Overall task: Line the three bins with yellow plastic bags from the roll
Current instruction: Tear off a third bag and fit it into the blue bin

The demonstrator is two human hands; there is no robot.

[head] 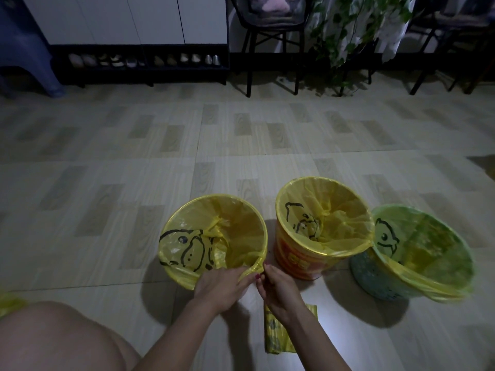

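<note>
Three bins stand in a row on the floor, each with a yellow bag printed with a black cartoon over its rim. The left bin (214, 236) is nearest me. My left hand (218, 286) and my right hand (278, 286) both pinch the gathered bag edge (255, 265) at that bin's near right rim. The middle bin (300, 261) is orange and red. The right bin (375, 279) is teal with a perforated wall. The roll of yellow bags (278, 336) lies on the floor below my right wrist, partly hidden by it.
My bare knee (61, 341) fills the lower left corner, with a scrap of yellow plastic (10, 303) beside it. Far back stand a shoe rack (139, 61), a blue stool (24, 49), dark chairs (270, 44) and a leafy plant (353, 30). Tiled floor lies between.
</note>
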